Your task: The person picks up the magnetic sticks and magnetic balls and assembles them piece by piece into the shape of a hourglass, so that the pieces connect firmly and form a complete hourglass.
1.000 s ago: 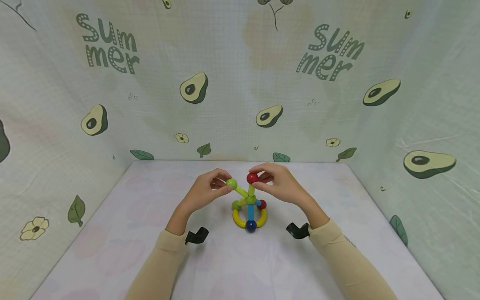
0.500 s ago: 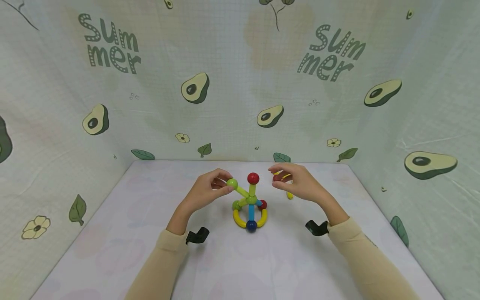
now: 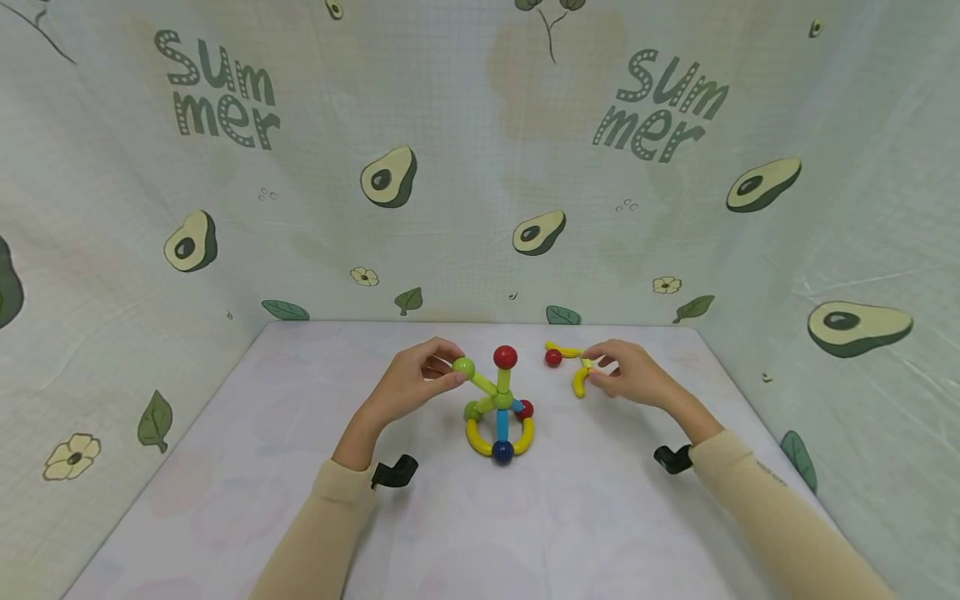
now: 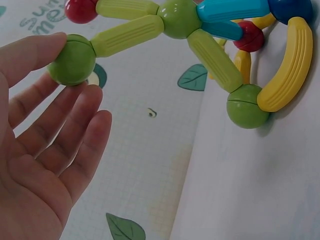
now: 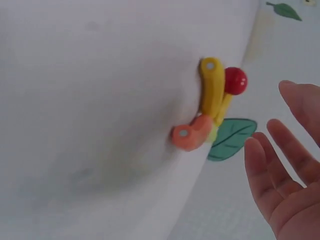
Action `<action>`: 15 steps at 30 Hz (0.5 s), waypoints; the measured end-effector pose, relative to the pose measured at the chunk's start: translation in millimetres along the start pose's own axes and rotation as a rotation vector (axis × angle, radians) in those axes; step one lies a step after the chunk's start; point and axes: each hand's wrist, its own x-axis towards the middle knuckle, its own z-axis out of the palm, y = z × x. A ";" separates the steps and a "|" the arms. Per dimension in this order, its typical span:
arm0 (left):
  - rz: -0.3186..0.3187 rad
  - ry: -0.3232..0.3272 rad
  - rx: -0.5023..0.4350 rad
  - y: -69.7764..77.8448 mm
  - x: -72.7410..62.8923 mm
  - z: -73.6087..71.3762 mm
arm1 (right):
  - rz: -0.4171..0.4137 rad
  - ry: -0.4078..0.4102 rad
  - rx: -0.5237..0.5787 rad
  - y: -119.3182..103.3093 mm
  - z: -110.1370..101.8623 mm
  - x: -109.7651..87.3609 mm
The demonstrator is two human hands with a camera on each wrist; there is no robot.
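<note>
My left hand [image 3: 415, 377] pinches a light green ball [image 4: 72, 61] between thumb and fingers. A green magnetic rod [image 4: 129, 36] joins this ball to the central green ball [image 3: 502, 400] of a standing magnetic-stick structure. From that hub, an upright green rod carries a red ball [image 3: 506, 357], and blue and green rods slope down to balls on the table. Curved yellow rods [image 4: 292, 67] link the bottom balls, one of them dark blue [image 3: 502, 452]. Over the loose pieces at right, my right hand [image 3: 633, 375] hovers with fingers loosely bent and parted, holding nothing visible.
Loose pieces lie beside the right hand: a red ball [image 3: 553, 358], a yellow curved rod [image 3: 580, 383], another yellow rod [image 3: 562, 350] behind it, and an orange curved rod [image 5: 192, 134]. A printed cloth backdrop [image 3: 465, 100] stands behind the table [image 3: 480, 533].
My right hand has let go of the red ball atop the structure and moved right to the loose pieces, uncovering some of them. The left hand keeps its pinch on the green ball.
</note>
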 end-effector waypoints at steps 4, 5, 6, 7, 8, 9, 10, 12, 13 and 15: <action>-0.001 0.005 0.004 0.1 -0.6 0.2 | 0.059 -0.010 -0.063 23.1 4.8 3.3; 0.000 0.006 0.004 0.1 -0.7 0.3 | 0.072 -0.016 -0.071 27.7 5.8 3.8; -0.001 0.008 0.005 0.1 -0.7 0.4 | 0.084 -0.022 -0.077 31.5 6.7 4.1; 0.000 0.008 0.002 0.0 -0.7 0.5 | 0.095 -0.028 -0.080 34.7 7.5 4.3; 0.003 0.008 0.001 0.1 -0.6 0.6 | 0.106 -0.032 -0.085 38.1 8.5 4.8; 0.000 0.009 -0.001 0.1 -0.5 0.8 | 0.107 -0.037 -0.087 40.4 9.3 5.0; 0.000 0.009 -0.001 0.2 -0.4 0.9 | 0.107 -0.041 -0.088 42.7 9.9 5.7; -0.001 0.009 -0.001 0.4 -0.2 1.1 | 0.096 -0.046 -0.091 46.0 11.3 7.0; -0.001 0.009 -0.001 0.5 -0.1 1.2 | 0.087 -0.049 -0.094 47.3 12.0 7.7; -0.002 0.008 0.001 0.4 0.3 1.5 | 0.071 -0.057 -0.103 49.1 13.3 9.1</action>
